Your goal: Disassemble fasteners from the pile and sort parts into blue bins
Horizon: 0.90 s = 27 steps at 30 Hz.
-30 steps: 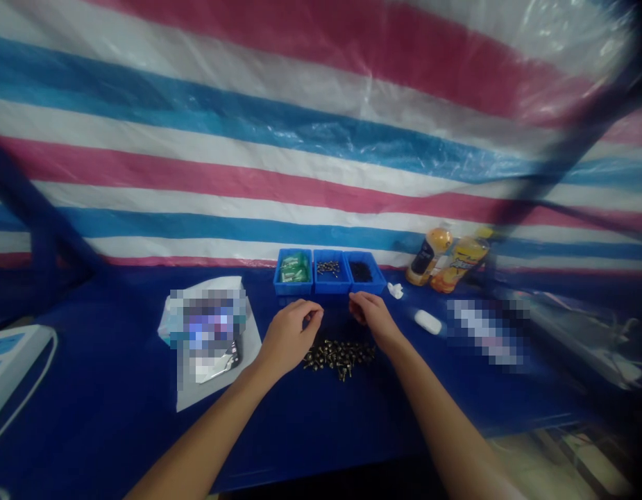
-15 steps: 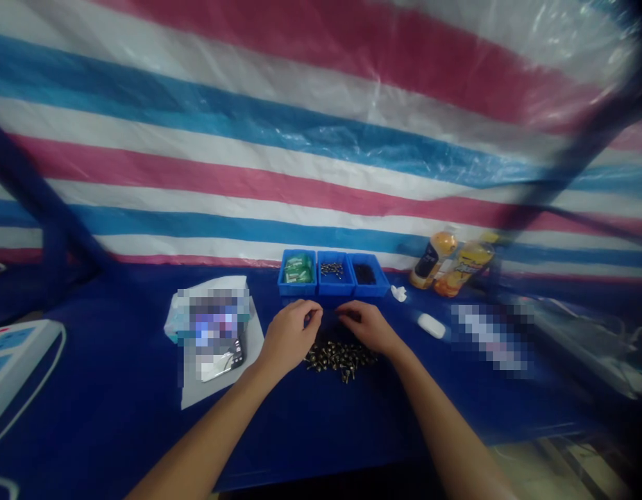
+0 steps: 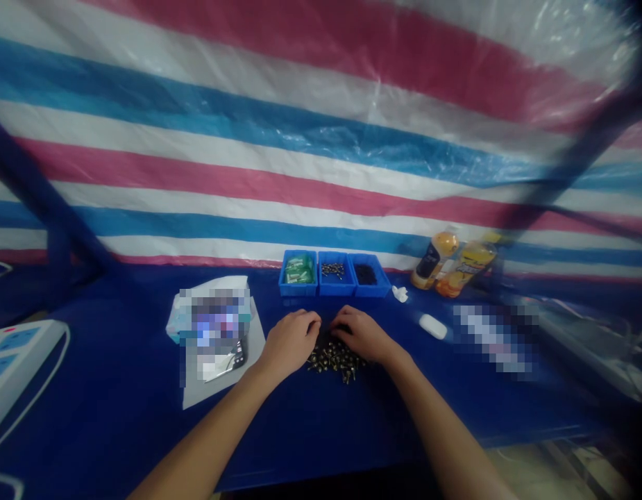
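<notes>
A heap of small brass-and-dark metal fittings (image 3: 337, 360) lies on the blue tabletop between my forearms. My left hand (image 3: 293, 339) is at the heap's left edge, its fingers curled together; anything inside them is too small to make out. Over the heap's upper right side is my right hand (image 3: 363, 335), fingers bent down and closed at the tips, close to the pieces. What those fingertips pinch is hidden. Beyond both hands stand three blue bins: one with green-and-white items (image 3: 298, 269), one with small metal pieces (image 3: 332, 269), one with black parts (image 3: 366, 273).
Two orange drink bottles (image 3: 436, 260) lean at the back right, near a crumpled tissue (image 3: 400, 294) and a white case (image 3: 433, 326). White paper (image 3: 196, 389) with a blurred pack lies left. A power strip (image 3: 13, 351) with its cable sits far left.
Both hands have come down nearer to me. My right hand has shifted from above the heap onto its upper right part, and my left fingers have curled further inward.
</notes>
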### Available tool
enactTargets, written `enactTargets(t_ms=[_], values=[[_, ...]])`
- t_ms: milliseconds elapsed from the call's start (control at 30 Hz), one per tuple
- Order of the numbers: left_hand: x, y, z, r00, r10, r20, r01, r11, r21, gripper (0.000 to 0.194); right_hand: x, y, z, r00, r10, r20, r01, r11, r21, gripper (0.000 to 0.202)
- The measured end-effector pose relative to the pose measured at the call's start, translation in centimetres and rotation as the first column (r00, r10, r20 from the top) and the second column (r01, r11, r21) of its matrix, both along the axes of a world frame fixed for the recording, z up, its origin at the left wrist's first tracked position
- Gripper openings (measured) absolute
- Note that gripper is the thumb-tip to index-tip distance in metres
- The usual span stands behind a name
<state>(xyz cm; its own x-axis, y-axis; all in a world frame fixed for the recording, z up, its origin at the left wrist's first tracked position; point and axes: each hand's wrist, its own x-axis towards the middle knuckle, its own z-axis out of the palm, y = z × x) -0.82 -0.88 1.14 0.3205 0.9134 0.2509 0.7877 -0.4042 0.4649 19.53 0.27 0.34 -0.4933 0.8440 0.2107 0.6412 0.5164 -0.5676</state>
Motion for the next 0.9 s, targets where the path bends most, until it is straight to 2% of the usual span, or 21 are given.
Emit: enactTargets(t_ms=[267, 400, 600, 700, 767, 900], values=[[0.1, 0.0, 0.0, 0.998, -0.041, 0.041, 0.041, 0.999, -0.004, 0.023, 0.1, -0.1, 0.3, 0.999, -0.018, -0.031, 0.018, 1.0, 0.001, 0.012], [0.4, -0.1, 0.4, 0.986, -0.116, 0.122, 0.112, 0.993, 0.039, 0.024, 0.4, -0.2, 1.1, 0.981, -0.066, -0.184, 0.058, 0.997, -0.05, 0.013], [0.8, -0.1, 0.9, 0.963, -0.15, 0.223, 0.142, 0.988, 0.055, 0.021, -0.1, -0.3, 1.6, 0.881, -0.063, -0.469, -0.048, 0.974, -0.221, 0.014], [0.8, -0.2, 1.3, 0.944, -0.17, 0.281, 0.165, 0.985, 0.042, 0.019, -0.4, -0.3, 1.6, 0.828, -0.091, -0.553, -0.071, 0.962, -0.265, 0.02], [0.7, -0.3, 1.6, 0.934, -0.165, 0.317, 0.158, 0.986, 0.048, 0.018, -0.4, -0.3, 1.7, 0.822, -0.112, -0.558, -0.052, 0.961, -0.27, 0.023], [0.7, -0.5, 1.9, 0.917, -0.157, 0.366, 0.141, 0.987, 0.072, 0.017, -0.3, -0.4, 2.0, 0.868, -0.115, -0.483, -0.01, 0.969, -0.248, 0.026]])
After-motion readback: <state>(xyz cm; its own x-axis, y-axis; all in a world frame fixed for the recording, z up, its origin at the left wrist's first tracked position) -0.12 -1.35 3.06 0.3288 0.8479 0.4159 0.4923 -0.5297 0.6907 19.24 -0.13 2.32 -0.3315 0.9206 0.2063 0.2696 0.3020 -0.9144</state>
